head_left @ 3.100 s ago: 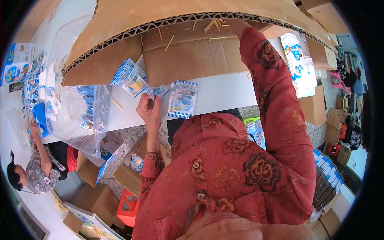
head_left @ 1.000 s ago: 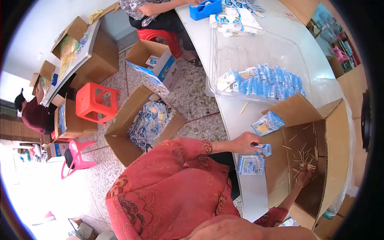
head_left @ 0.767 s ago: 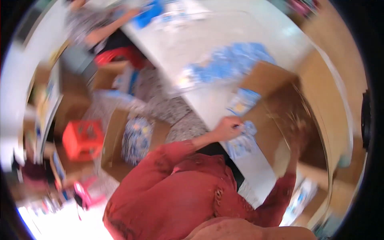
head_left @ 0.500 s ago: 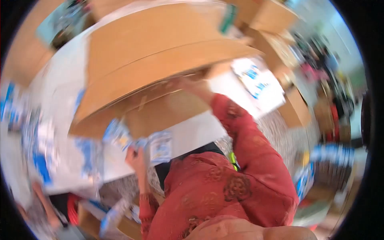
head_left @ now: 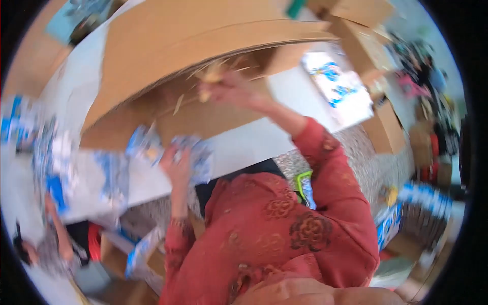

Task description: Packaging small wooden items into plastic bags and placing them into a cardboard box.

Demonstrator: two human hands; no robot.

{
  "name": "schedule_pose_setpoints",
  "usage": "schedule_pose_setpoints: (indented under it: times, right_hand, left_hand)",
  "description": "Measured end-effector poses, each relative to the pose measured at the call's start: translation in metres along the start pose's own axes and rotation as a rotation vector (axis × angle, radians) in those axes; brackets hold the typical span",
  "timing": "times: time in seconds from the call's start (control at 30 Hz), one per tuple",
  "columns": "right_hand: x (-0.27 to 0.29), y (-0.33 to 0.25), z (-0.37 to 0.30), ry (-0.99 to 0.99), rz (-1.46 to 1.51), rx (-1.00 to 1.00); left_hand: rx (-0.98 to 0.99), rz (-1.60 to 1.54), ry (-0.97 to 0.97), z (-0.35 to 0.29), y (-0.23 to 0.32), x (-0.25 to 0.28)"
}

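A large cardboard box [head_left: 168, 46] lies on its side on the white table [head_left: 244, 145], its opening toward me. My right hand [head_left: 231, 91] is at that opening, closed on a small bunch of thin, straw-coloured sticks [head_left: 211, 76]; blur hides their exact kind. Loose sticks lie inside the box around it. My left hand [head_left: 175, 162] is closed on a clear plastic packet with blue print [head_left: 201, 157], low in front of the box. Another clear and blue packet [head_left: 142, 142] lies just left of that hand, against the box's edge.
White and blue printed packages [head_left: 338, 91] lie on the table to the right. More blue and clear packets [head_left: 112, 175] cover the left side. Open cartons [head_left: 384, 127] stand beyond the right edge. A co-worker's arm [head_left: 61, 234] shows at lower left.
My right hand has come out from deeper in the box toward its opening, and the sticks now show in it. My left hand has risen slightly with the packet.
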State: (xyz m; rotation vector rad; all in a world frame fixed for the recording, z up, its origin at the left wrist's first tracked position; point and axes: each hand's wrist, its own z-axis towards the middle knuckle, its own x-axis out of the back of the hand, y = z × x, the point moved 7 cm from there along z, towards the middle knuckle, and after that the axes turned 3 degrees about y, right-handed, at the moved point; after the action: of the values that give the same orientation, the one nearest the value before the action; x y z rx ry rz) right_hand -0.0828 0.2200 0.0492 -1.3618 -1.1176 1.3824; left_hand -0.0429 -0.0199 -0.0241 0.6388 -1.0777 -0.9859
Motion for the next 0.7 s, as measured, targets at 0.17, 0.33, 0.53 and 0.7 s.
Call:
schedule_pose_setpoints:
  times: [0.17, 0.33, 0.53, 0.7]
  right_hand:
    - [-0.039, -0.056, -0.033, -0.166, -0.241, 0.082]
    - [-0.065, -0.055, -0.042, -0.309, -0.227, 0.028]
    - [-0.082, -0.044, -0.046, -0.392, -0.267, -0.003]
    - [-0.079, -0.042, -0.041, -0.4, -0.468, 0.042]
  left_hand:
    - [-0.03, -0.192, -0.054, 0.014, 0.045, -0.01]
    - [-0.02, -0.294, -0.064, 0.009, 0.05, -0.005]
    - [-0.078, -0.272, -0.049, 0.012, 0.057, 0.001]
    - [-0.088, -0.267, -0.093, 0.012, 0.061, 0.001]
